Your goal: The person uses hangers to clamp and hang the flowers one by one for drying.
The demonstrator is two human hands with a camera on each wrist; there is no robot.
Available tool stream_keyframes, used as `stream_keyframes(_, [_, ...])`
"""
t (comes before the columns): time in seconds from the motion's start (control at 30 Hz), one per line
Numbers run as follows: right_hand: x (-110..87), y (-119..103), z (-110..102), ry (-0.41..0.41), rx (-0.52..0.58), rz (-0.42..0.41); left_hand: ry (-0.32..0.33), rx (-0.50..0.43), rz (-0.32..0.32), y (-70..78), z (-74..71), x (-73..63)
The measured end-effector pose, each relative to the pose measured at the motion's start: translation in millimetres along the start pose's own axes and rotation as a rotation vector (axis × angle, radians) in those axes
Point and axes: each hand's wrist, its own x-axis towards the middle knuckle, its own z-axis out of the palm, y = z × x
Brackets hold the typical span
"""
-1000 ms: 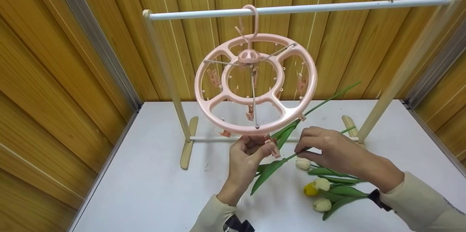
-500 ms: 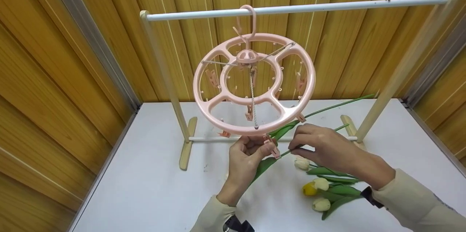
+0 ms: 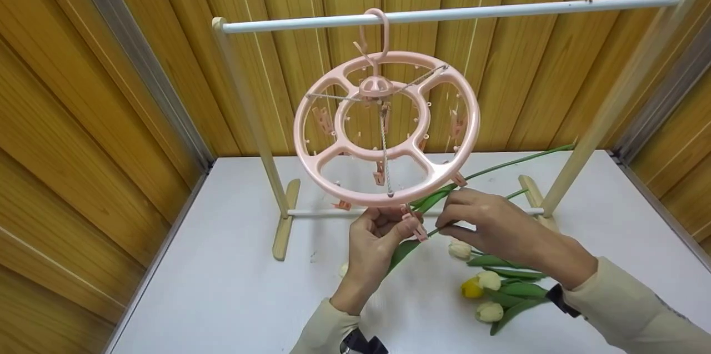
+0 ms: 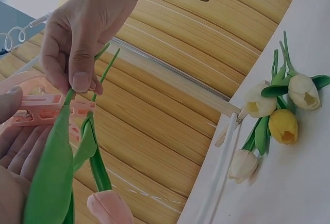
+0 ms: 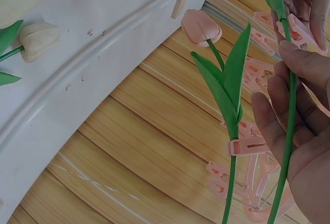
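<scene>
One left hand (image 3: 371,245), thumb and fingers pinching a pink clip (image 3: 420,232); one right hand (image 3: 486,222), fingertips closed on a green tulip stem (image 5: 290,105) crossing that clip; loose cream and yellow tulips (image 3: 489,280) below, on a white table (image 3: 222,276); round pink hanger (image 3: 375,86) — one pink tulip (image 4: 109,207) clipped beneath — on a rack (image 3: 489,11); wood-patterned wall (image 3: 522,65) behind.

The head view looks forward and down on the tabletop (image 3: 222,287); the two wrist views, steeply tilted, look from close beside the fingers (image 4: 54,72) and share the pink tulip (image 4: 109,206).
</scene>
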Motion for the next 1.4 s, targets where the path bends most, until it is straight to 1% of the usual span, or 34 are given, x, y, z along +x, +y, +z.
stream_keyframes(0.27, [2.4,-0.8,2.7,0.022,-0.004,-0.023,-0.003,0.014,-0.001,0.7,-0.3,-0.1])
stream_keyframes(0.63, [3.8,-2.8,2.9,0.021,-0.021,-0.002,-0.004,0.04,-0.012,0.8,-1.2,-0.8])
stream_keyframes(0.93, [3.0,-2.0,4.1,0.061,-0.012,-0.047,-0.008,0.017,-0.023,0.9,-1.6,-0.7])
stream_keyframes(1.23, [4.2,-2.0,4.1,0.049,-0.005,-0.058,0.005,0.003,-0.062,-0.6,-3.0,-0.6])
stream_keyframes(1.4, [2.9,-2.3,3.3,0.022,-0.007,-0.031,-0.007,-0.006,-0.074,-1.3,-5.5,-0.6])
